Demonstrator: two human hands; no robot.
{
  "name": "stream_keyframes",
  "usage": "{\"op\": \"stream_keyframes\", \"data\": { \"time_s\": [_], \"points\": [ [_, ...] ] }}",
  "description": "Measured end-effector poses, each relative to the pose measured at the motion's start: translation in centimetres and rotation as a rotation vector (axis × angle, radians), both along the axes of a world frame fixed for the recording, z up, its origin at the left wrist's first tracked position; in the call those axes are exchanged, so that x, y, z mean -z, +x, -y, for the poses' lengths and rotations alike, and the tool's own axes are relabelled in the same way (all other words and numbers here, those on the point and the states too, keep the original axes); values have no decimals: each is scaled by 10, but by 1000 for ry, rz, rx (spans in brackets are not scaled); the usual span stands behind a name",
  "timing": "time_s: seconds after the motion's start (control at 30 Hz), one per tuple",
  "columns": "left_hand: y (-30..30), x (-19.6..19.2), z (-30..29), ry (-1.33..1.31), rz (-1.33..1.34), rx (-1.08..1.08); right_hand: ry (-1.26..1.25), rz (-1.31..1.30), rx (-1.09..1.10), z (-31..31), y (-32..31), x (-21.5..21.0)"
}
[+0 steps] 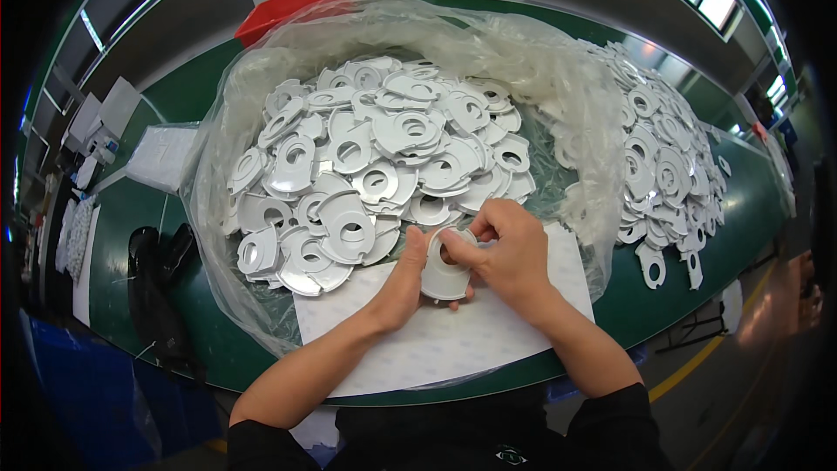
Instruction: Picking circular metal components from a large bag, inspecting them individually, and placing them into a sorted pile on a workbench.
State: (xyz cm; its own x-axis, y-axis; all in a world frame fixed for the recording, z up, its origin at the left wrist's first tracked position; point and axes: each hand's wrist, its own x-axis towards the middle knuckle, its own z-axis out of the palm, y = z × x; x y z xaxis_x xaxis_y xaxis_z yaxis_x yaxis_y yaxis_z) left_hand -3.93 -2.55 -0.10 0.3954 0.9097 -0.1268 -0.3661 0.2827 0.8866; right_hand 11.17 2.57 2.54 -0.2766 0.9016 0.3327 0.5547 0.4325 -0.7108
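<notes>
Over the sheet (453, 340), left hand (403, 283) and right hand (510, 257) pinch one disc (443, 277); bagged pile (384, 153) looks largely unworked; another heap (667, 166) lies right.

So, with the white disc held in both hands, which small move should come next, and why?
Probably lower the white disc flat onto the white sheet. The left hand and right hand both pinch it just above that sheet, which lies bare beside the heap in the clear bag.

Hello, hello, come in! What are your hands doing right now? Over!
Left hand and right hand both gripping one white plastic disc. Over white sheet on green table. Clear bag of the same discs just ahead. Nothing blocking.
</notes>
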Motion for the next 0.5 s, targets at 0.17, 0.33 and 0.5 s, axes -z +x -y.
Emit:
{"op": "stream_keyframes", "data": {
  "time_s": [0.17,0.33,0.5],
  "points": [
    [0,-1,-2,1,-4,15,61,131,-53,1,4,-7],
    [-3,-1,-6,-104,62,-18,-76,56,-191,1,14,-16],
    [-5,1,-8,-144,89,-25,-187,17,-240,0,19,-18]
  ]
}}
